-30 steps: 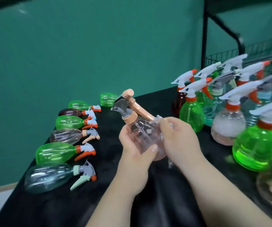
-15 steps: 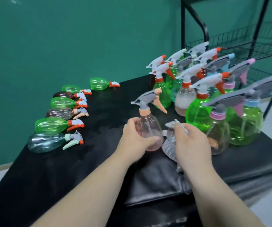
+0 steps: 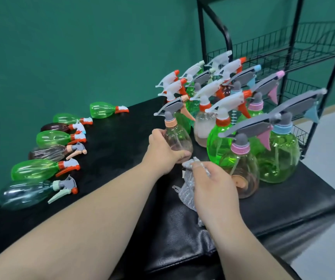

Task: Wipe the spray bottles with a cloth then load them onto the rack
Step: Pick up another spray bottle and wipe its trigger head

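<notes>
Gripping the upright pink spray bottle [image 3: 179, 139] on the table [image 3: 112, 158], the left hand [image 3: 162, 156] wraps its fingers [image 3: 157, 134] round it; the right hand [image 3: 213, 186] clutches the grey cloth [image 3: 186, 191].

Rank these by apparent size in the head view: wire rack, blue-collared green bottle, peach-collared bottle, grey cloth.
1. wire rack
2. blue-collared green bottle
3. peach-collared bottle
4. grey cloth, partly under the right hand, so unsure

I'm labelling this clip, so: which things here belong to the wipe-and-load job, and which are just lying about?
In the job: left hand gripping the peach-collared bottle; right hand holding the grey cloth; upright bottles; bottles lying down; wire rack.
Just there: black table cover; green wall.
</notes>
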